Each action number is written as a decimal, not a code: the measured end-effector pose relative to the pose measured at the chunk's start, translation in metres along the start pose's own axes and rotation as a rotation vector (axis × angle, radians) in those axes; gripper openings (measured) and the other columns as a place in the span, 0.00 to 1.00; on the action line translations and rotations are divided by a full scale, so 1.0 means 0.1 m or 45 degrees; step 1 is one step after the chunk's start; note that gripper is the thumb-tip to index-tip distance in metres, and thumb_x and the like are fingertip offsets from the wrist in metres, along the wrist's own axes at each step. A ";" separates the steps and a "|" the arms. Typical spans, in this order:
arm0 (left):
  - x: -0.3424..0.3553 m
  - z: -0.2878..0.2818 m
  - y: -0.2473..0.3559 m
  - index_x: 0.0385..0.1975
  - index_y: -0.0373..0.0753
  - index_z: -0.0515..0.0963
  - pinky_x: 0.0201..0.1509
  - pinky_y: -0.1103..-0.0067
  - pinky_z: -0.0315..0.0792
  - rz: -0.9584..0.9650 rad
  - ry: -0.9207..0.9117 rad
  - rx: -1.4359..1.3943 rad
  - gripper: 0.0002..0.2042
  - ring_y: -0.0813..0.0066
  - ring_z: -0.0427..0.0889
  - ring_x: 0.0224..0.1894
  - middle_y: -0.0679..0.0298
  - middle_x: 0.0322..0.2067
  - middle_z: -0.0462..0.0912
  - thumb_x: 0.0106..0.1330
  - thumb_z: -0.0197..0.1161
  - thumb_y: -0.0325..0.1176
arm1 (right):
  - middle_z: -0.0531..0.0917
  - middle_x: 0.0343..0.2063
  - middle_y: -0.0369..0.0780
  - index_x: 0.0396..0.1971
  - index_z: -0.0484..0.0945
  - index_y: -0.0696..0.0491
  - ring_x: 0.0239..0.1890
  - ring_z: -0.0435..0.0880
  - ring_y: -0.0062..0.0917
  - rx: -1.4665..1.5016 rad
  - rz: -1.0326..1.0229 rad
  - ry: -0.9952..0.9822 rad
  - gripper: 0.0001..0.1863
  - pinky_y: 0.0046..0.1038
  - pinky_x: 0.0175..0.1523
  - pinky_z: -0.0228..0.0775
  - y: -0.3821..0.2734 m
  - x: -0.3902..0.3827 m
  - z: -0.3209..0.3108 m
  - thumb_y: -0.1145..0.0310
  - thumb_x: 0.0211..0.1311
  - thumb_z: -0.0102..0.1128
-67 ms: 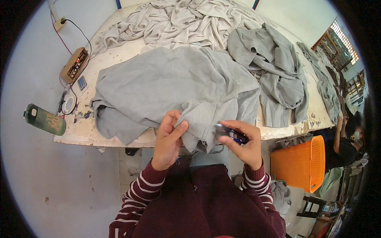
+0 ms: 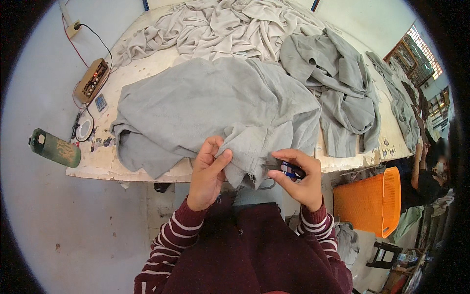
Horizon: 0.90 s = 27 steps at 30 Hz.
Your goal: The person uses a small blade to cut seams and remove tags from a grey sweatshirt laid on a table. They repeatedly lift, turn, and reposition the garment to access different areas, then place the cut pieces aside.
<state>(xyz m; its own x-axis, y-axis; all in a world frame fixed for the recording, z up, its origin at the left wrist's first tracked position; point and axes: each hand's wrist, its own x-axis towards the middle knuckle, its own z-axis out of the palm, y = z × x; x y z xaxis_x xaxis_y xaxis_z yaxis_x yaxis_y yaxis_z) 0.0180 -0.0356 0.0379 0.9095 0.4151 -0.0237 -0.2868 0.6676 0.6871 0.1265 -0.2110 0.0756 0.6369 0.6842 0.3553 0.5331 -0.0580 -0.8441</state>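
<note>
A grey garment (image 2: 205, 100) is spread over the near part of the table, with one corner drawn toward me. My left hand (image 2: 208, 174) pinches that corner between thumb and fingers. Loose threads fray from its lower edge. In my right hand (image 2: 306, 181), thumb and fingers close around small thread snips (image 2: 292, 170) with a dark and blue handle. Their blades point left, close to the frayed edge; whether they touch the cloth I cannot tell.
On the table (image 2: 142, 174), pale cloth (image 2: 210, 29) lies heaped behind and more grey garments (image 2: 342, 93) to the right. A green bottle (image 2: 56, 148) and a brown box with wires (image 2: 91, 80) stand left. An orange basket (image 2: 364, 203) is at the right, near another person (image 2: 423, 186).
The snips have turned slightly in my right hand and their blue handle shows more plainly. My left hand and the garment keep their places.
</note>
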 end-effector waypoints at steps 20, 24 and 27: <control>0.03 0.00 -0.03 0.42 0.43 0.67 0.49 0.83 0.66 0.006 -0.027 0.028 0.07 0.83 0.71 0.44 0.71 0.40 0.73 0.68 0.56 0.26 | 0.85 0.25 0.40 0.34 0.83 0.58 0.23 0.82 0.22 -0.035 -0.012 0.008 0.12 0.19 0.30 0.70 -0.01 0.09 -0.03 0.70 0.50 0.70; 0.03 0.00 -0.04 0.42 0.43 0.67 0.50 0.83 0.66 0.009 -0.044 0.006 0.07 0.82 0.72 0.45 0.70 0.41 0.73 0.68 0.56 0.26 | 0.84 0.28 0.40 0.37 0.81 0.59 0.26 0.82 0.21 0.099 -0.079 0.071 0.15 0.18 0.31 0.70 0.00 0.10 -0.01 0.70 0.50 0.71; 0.03 0.01 -0.04 0.42 0.43 0.67 0.50 0.82 0.67 0.022 -0.062 0.001 0.07 0.82 0.72 0.45 0.70 0.41 0.73 0.68 0.55 0.26 | 0.84 0.31 0.40 0.38 0.81 0.58 0.29 0.82 0.21 0.053 -0.262 0.034 0.16 0.18 0.32 0.70 0.02 0.12 0.00 0.69 0.50 0.71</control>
<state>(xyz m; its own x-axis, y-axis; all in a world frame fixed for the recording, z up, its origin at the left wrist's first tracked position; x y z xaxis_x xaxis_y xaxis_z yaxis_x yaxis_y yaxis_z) 0.0220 -0.0377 0.0359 0.9179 0.3962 0.0234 -0.3024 0.6601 0.6876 0.1350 -0.2033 0.0784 0.5320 0.6590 0.5316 0.6300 0.1114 -0.7685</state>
